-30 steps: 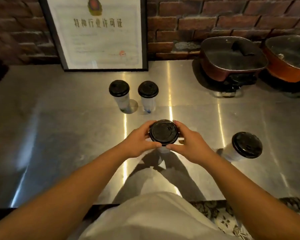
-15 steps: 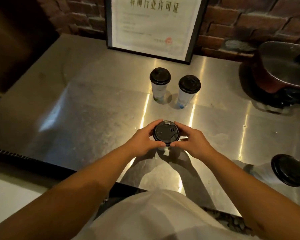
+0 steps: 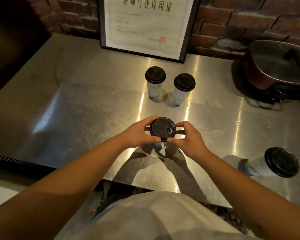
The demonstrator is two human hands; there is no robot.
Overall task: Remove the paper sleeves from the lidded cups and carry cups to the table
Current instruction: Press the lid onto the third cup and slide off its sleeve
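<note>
Brushed steel fills most of the frame: a counter (image 3: 73,108) streaked with warm light, its near edge running along the lower part of the picture. Upper left is a dark panel, then brick wall (image 3: 68,16).

Centre top, a black-framed certificate (image 3: 145,25) leans against the brick, its foot on the steel. Just below it stand two upright lidded cups, side by side and near each other but apart: the left cup (image 3: 155,84) and the right cup (image 3: 183,90), both pale-bodied with black lids.

Frame centre, the held cup (image 3: 162,129) is seen almost straight down, so its black lid hides nearly all the body; only a pale sliver shows beneath. Whether any sleeve is on it, cannot tell. The left hand (image 3: 139,133) curls round the lid's left rim, thumb at the near edge and fingers over the far edge. The right hand (image 3: 187,137) mirrors it on the right rim — thumb tip meeting the lid low, index finger at the upper right. Both grips are narrow and closed on the rim. Whether the base touches the counter is hidden.

Lower right, a fourth cup (image 3: 274,163) appears tilted toward the frame's corner, lid facing the camera. Upper right, a copper-toned pan (image 3: 275,66) with a dark lid sits on a black burner.

Bottom — a pale shirt front (image 3: 154,219).
</note>
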